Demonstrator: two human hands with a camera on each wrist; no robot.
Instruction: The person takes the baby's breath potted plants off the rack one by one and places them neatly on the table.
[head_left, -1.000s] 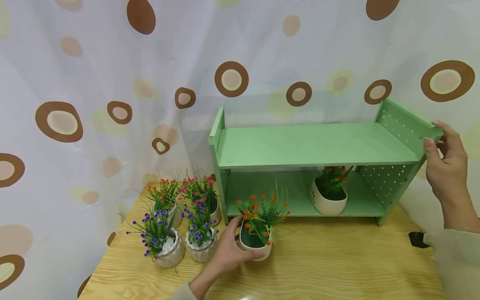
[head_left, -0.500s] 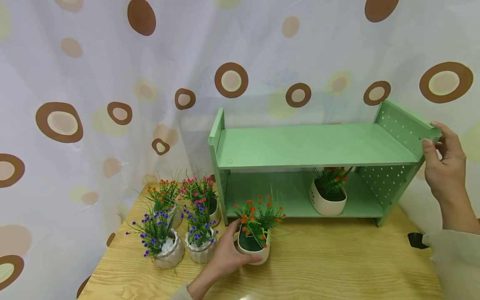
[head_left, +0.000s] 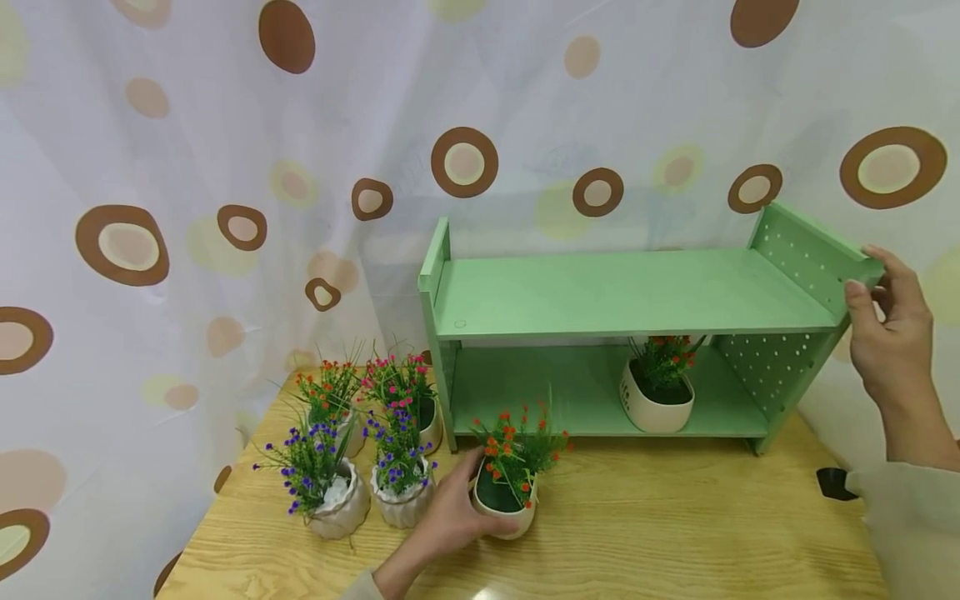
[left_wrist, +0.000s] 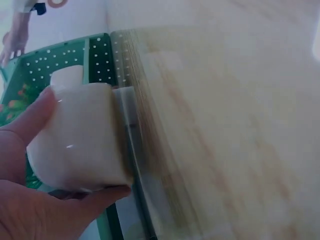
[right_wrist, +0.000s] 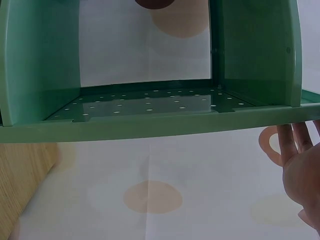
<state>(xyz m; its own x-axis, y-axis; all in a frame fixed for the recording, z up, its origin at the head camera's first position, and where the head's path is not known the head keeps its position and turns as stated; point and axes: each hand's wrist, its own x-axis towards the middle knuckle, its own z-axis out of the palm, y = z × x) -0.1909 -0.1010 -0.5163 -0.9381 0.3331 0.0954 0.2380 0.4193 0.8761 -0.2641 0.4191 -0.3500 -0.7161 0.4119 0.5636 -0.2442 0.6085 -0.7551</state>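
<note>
My left hand (head_left: 453,508) grips a white flowerpot (head_left: 510,523) of orange-red artificial flowers, thumb on one side and fingers on the other. In the left wrist view the same flowerpot (left_wrist: 85,140) hides part of the shelf behind it. It is in front of the left part of a green two-tier shelf (head_left: 630,292); whether its base touches the table I cannot tell. At the far right, my right hand (head_left: 896,325) holds the upper front corner of the shelf's perforated side panel (head_left: 802,254). Another white flowerpot (head_left: 656,408) with red flowers stands on the lower tier, towards the right.
Left of the shelf, several potted plants cluster on the wooden table (head_left: 637,533): two with purple flowers (head_left: 401,500) in front, pink (head_left: 427,421) and orange ones (head_left: 330,392) behind. A patterned curtain (head_left: 525,100) hangs behind. A small black object (head_left: 835,483) lies near my right sleeve.
The flowerpot in my left hand has shifted slightly towards me, away from the shelf. My right hand stays on the side panel.
</note>
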